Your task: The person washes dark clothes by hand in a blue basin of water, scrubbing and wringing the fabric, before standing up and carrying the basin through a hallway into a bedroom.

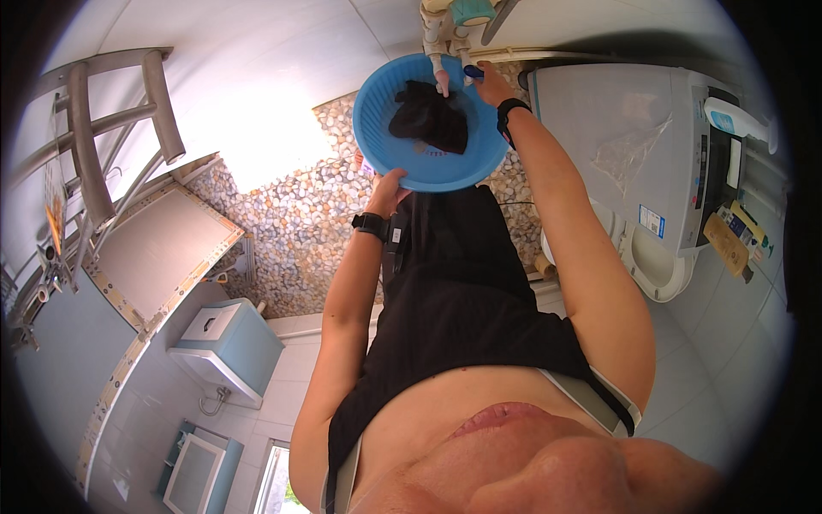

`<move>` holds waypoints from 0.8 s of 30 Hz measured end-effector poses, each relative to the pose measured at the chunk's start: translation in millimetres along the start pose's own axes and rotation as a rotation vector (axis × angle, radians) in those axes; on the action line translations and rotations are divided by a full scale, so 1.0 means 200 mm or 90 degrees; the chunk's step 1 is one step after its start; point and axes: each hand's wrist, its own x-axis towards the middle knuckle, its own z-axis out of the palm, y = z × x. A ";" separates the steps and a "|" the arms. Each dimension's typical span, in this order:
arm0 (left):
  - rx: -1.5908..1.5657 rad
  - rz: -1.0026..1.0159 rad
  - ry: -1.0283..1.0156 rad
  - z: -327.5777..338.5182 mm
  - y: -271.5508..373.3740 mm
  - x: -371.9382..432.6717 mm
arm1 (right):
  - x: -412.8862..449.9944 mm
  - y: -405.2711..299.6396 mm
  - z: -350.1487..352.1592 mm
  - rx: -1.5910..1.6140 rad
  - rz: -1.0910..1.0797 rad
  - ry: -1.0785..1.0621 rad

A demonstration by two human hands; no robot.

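Observation:
A round blue plastic basin (443,173) is held below the wall taps, with a dark wet-looking cloth (430,119) lying in it. My left hand (388,190) grips the near left rim, thumb over the edge. My right hand (493,83) is at the blue tap handle (474,72) beside the basin's far right rim, fingers closed around the handle's end. The tap spout (442,78) points down over the cloth; whether water runs from it I cannot tell.
A washing machine (597,141) stands to the right, bottles (729,241) beyond it. Pipes (431,45) run up the wall ahead. On the left are a metal rack (83,128) and a blue-and-white cabinet (237,347). Pebble-patterned flooring (289,238) shows below.

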 end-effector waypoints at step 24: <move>0.012 0.003 -0.006 0.03 0.03 -0.02 | 0.04 0.07 0.03 0.021 -0.019 0.017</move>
